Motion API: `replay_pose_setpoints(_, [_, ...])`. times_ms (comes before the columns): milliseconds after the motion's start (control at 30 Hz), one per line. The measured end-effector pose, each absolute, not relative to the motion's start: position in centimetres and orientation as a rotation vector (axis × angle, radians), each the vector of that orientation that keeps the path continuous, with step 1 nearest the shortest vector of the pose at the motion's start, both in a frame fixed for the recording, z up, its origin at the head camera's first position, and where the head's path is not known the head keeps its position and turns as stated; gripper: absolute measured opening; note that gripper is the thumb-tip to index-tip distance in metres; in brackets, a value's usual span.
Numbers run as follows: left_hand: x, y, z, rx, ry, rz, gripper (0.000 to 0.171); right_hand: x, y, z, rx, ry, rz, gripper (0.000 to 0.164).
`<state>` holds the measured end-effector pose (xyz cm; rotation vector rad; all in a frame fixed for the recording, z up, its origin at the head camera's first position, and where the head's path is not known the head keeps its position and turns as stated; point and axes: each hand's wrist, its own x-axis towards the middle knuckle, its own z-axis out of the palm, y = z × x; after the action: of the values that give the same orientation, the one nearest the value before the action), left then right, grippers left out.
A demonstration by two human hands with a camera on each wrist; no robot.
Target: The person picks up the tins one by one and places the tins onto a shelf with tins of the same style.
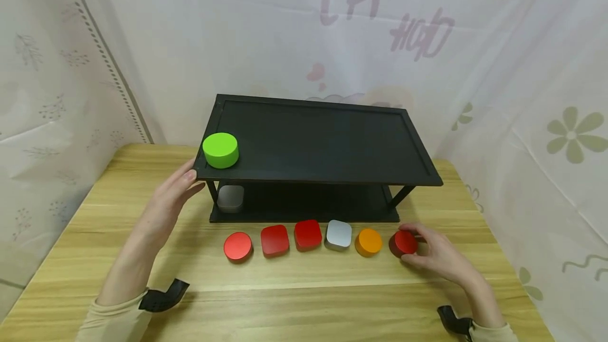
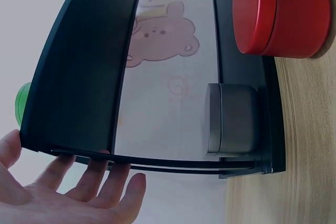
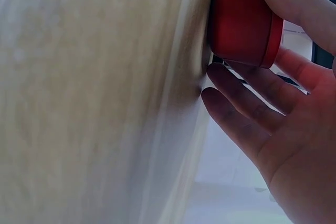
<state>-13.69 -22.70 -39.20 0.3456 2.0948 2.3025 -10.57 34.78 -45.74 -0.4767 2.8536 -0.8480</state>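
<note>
My left hand (image 1: 166, 202) touches the left edge of a black two-tier shelf (image 1: 313, 141), its fingers fairly straight along that side. On the top tier near this hand sits a round green tin (image 1: 220, 150). Below it, a grey square tin (image 2: 233, 120) stands on the lower tier at the left end. At the right, my right hand (image 1: 439, 255) holds a dark red round tin (image 1: 403, 243) between thumb and fingers. In the right wrist view the thumb lies against the lid of this red tin (image 3: 244, 22), which stands at the wooden surface.
In front of the shelf, a row on the wooden table (image 1: 285, 310) holds a round red tin (image 1: 238, 247), two square red tins (image 1: 275, 240), a silver square tin (image 1: 339, 235) and an orange round tin (image 1: 368, 241). A printed cloth (image 1: 266, 30) hangs behind.
</note>
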Motion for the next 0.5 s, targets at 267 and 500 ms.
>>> replay_pose_setpoints(267, [-13.7,-22.8,-39.3,0.336,2.097,2.291,0.049,-10.5,34.9,-45.5,-0.473,2.878,-0.878,0.062])
replay_pose_setpoints(500, [-13.7,-22.9,-39.3,0.324,2.104,2.271,0.049,-10.4,34.8,-44.3,-0.520,2.858,-0.929,0.062])
